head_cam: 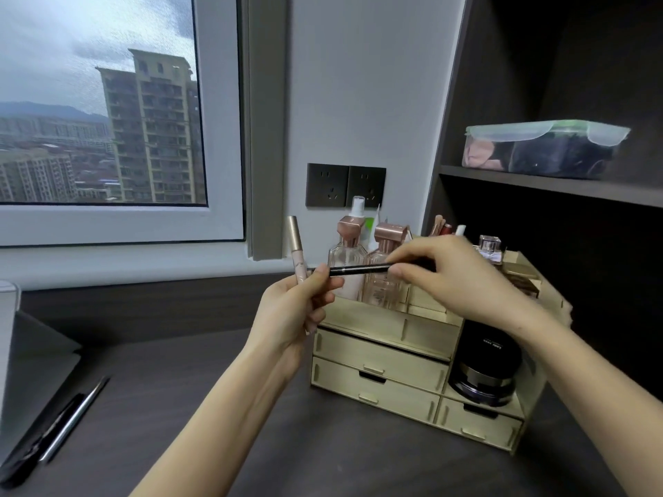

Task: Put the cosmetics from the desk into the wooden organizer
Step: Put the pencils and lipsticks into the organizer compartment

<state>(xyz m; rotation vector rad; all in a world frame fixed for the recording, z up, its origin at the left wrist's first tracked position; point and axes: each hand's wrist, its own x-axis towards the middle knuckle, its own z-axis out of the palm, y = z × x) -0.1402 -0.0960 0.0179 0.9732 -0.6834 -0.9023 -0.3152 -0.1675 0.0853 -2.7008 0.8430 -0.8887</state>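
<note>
Black pencil (358, 270) sits level, sideways, near the wooden organizer (380, 364), left hand (301, 310) pinching one end, right hand (462, 278) the other

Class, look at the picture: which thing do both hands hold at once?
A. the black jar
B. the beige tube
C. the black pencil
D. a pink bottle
C: the left hand and the right hand each pinch one end of the pencil; the tube is in the left hand alone.
</note>
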